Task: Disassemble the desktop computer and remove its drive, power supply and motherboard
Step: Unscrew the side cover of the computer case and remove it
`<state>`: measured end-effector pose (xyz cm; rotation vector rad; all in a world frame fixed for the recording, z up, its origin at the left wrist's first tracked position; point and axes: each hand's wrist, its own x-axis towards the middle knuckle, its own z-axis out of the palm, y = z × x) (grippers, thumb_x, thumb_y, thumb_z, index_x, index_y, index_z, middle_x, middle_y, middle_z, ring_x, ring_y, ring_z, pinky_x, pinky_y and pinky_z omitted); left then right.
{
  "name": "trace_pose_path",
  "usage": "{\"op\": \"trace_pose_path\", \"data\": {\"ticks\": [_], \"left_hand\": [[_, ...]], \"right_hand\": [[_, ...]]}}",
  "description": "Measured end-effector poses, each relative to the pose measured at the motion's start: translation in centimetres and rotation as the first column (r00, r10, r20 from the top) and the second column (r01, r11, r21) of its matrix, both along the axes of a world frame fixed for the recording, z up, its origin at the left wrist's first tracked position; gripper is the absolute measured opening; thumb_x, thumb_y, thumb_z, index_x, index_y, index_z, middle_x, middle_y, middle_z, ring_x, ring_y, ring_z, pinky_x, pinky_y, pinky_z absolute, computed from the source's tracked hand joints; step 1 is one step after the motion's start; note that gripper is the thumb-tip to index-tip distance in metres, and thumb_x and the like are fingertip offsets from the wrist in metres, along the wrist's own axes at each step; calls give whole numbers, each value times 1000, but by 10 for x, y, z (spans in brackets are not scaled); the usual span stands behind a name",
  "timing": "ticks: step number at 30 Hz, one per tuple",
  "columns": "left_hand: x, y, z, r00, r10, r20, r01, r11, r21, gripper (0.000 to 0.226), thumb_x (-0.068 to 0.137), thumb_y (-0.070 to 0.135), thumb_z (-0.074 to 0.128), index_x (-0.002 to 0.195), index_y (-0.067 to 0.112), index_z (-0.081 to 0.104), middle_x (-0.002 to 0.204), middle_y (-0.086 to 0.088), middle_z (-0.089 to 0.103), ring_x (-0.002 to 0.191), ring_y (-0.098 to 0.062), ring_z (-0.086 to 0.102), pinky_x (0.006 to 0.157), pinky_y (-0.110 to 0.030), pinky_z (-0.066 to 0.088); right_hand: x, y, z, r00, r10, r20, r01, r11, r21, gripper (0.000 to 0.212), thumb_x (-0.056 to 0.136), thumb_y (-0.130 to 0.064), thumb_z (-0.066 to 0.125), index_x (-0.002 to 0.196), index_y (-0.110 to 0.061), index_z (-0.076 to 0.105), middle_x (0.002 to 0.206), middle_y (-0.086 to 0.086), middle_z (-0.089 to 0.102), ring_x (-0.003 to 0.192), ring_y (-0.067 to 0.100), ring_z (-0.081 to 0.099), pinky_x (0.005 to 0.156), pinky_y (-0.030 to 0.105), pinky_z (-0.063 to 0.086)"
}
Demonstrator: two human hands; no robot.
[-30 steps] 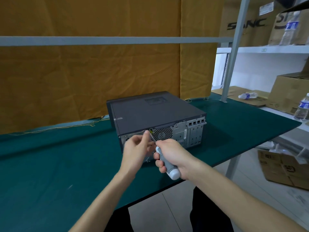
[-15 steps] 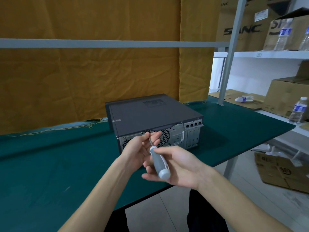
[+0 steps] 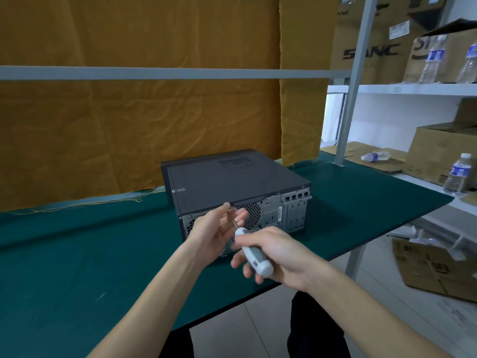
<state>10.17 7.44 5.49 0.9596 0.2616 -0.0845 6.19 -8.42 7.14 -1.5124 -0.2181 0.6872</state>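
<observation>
A dark grey desktop computer (image 3: 232, 182) lies flat on the green table (image 3: 77, 254), lid on, its perforated metal rear panel facing me. Just in front of that panel my right hand (image 3: 284, 257) grips the grey-white handle of a screwdriver (image 3: 254, 257), whose thin shaft points up and left toward the case. My left hand (image 3: 214, 233) is beside the shaft with relaxed, fairly straight fingers, fingertips at the shaft near the rear fan grille. Both hands' fingers are motion-blurred. The screwdriver tip is too blurred to place.
An orange cloth hangs behind the table, with a grey rail across it. A metal post (image 3: 351, 99) stands at the table's far right corner. Shelves on the right hold cardboard boxes and water bottles (image 3: 458, 174). An open carton (image 3: 436, 267) sits on the floor.
The right hand went from an open palm cradling the handle to gripping it from above. The left hand's pinch on the shaft loosened and its fingers straightened. The view tilted slightly upward.
</observation>
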Motion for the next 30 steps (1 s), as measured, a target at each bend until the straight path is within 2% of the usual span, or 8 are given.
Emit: {"op": "trace_pose_path", "data": {"ticks": [3, 6, 8, 12, 14, 19, 25, 30], "left_hand": [[1, -3, 1, 1000, 25, 13, -26, 996, 85, 26, 98, 9, 65, 111, -14, 65, 96, -19, 76, 67, -15, 73, 61, -22, 59], [0, -3, 6, 999, -43, -11, 43, 998, -45, 24, 105, 4, 48, 118, -11, 61, 102, -18, 76, 69, -15, 75, 55, -22, 59], [-3, -2, 8, 997, -74, -28, 70, 992, -102, 28, 107, 6, 42, 121, -11, 60, 102, -16, 77, 70, -15, 76, 56, -22, 59], [-4, -2, 5, 999, -42, -27, 44, 998, 43, 29, 102, 9, 58, 118, -15, 62, 104, -23, 75, 73, -18, 76, 61, -22, 60], [-2, -2, 3, 999, -26, -20, 28, 997, 71, 27, 99, 5, 61, 117, -16, 62, 101, -23, 75, 74, -18, 76, 63, -23, 61], [-4, 0, 7, 987, -158, -24, 157, 987, -33, 33, 108, 9, 40, 125, -10, 60, 104, -15, 77, 76, -15, 76, 60, -26, 62], [0, 2, 0, 999, -25, 34, 14, 956, 294, 25, 100, 12, 62, 102, -11, 70, 89, -17, 76, 73, -18, 75, 62, -24, 59], [-2, 4, 0, 988, -150, 25, 145, 978, 151, 32, 107, 12, 43, 117, -7, 67, 103, -13, 77, 73, -14, 75, 52, -23, 55]], "right_hand": [[0, 1, -2, 987, -26, 157, 48, 990, -136, 27, 98, -26, 67, 104, 1, 61, 72, 11, 68, 49, 17, 57, 40, 25, 43], [0, -6, 3, 958, 31, -285, 45, 965, 259, 36, 101, -31, 62, 113, 3, 62, 84, 15, 66, 65, 20, 64, 48, 28, 54], [1, -10, 4, 919, 94, -383, 60, 927, 371, 40, 102, -26, 57, 122, 8, 59, 96, 21, 69, 73, 24, 69, 51, 28, 57], [1, 0, -4, 990, -24, 142, 41, 992, -119, 26, 101, -21, 60, 114, 2, 61, 86, 17, 74, 59, 20, 67, 43, 27, 48], [2, 2, -8, 971, -48, 235, 95, 977, -192, 20, 96, -22, 67, 103, -3, 65, 75, 10, 70, 53, 17, 61, 43, 26, 46], [4, -6, 0, 911, 59, -409, 93, 935, 343, 24, 99, -24, 61, 106, -1, 61, 82, 16, 65, 67, 23, 67, 54, 32, 58], [10, 3, -8, 966, -66, 250, 119, 971, -205, 18, 94, -19, 67, 107, -6, 65, 66, 7, 65, 51, 18, 60, 43, 27, 47], [7, -6, -3, 940, 93, -329, 6, 957, 289, 33, 102, -31, 56, 114, -1, 59, 80, 12, 64, 65, 20, 63, 53, 27, 54]]}}
